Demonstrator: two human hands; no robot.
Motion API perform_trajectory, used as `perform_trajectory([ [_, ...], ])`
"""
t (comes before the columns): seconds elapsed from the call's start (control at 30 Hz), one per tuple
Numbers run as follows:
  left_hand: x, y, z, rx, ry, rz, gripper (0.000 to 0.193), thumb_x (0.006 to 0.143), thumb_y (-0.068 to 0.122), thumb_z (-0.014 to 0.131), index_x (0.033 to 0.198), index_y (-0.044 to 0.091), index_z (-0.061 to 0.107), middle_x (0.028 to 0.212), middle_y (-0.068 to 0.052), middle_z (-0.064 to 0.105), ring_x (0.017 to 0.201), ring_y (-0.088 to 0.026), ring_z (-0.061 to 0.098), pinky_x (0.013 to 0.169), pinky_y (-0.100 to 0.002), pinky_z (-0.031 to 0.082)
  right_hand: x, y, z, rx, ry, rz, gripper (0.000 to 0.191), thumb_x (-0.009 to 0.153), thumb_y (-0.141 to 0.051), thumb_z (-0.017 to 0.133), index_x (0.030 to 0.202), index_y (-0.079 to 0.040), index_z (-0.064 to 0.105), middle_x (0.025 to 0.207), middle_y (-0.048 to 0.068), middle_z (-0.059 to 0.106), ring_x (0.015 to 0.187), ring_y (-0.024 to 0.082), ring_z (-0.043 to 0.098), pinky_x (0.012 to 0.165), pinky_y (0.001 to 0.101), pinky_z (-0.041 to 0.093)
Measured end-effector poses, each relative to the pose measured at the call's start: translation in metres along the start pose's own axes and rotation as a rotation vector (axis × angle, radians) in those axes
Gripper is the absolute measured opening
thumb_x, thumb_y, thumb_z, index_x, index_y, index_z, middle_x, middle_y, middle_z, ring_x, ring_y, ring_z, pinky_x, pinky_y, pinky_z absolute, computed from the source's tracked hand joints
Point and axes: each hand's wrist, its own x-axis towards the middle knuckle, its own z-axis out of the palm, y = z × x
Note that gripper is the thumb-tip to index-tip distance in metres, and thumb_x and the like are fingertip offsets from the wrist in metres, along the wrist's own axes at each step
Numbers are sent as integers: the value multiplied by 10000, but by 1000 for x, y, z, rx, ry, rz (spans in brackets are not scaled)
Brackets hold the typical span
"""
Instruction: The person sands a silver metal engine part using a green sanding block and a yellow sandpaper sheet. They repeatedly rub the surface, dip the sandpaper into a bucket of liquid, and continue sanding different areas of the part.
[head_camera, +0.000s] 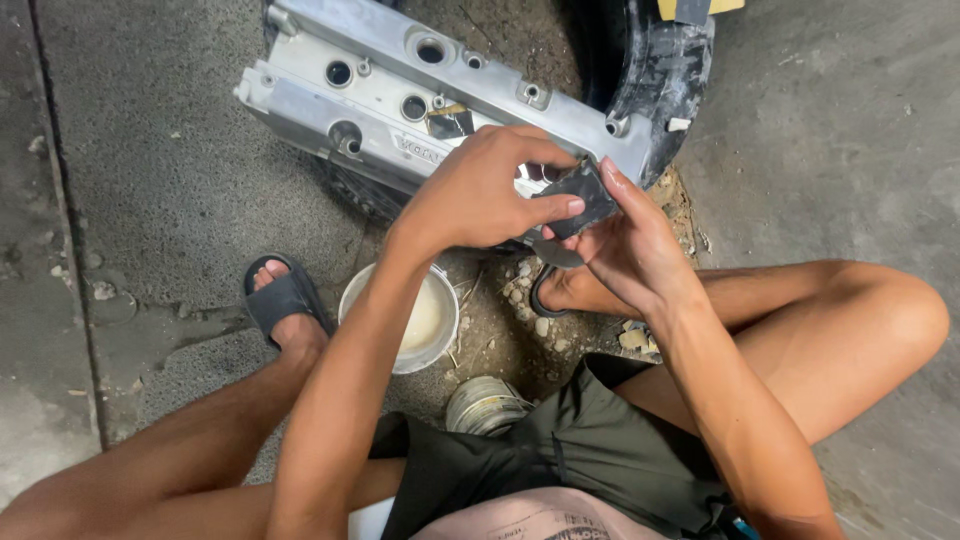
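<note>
Two hands, left and right, pinching a dark pad above a white bowl of pale liquid.

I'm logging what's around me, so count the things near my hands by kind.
Dark flat piece, held by left hand and right hand: 1
Silver engine covers: 1
Round containers (white bowl, tin): 2
Black sandals: 1
Total: 5

A small dark grey, flat, perhaps abrasive pad is pinched, tilted, just above the silver engine cover.
</note>
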Motion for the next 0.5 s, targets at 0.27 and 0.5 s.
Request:
perform_trajectory([
  [0.27, -5, 7, 6, -96, 156, -10, 342, 784, 96, 843, 1107, 32, 749, 1062, -108, 761, 938, -197, 754, 830, -323, 614, -7, -14, -1, -367, 20, -217, 356, 1121, -318, 508, 1193, 9, 629, 1102, 132, 703, 974, 204, 696, 912, 341, 581],
  [0.5, -6, 17, 19, -193, 146, -6, 565, 786, -9, 786, 1330, 68, 653, 1186, -87, 738, 977, -185, 738, 866, -325, 597, -24, -23, 6, -566, 93, -487, 183, 994, 37, 693, 1131, -23, 588, 1232, 131, 729, 1108, 117, 691, 954, 258, 561],
])
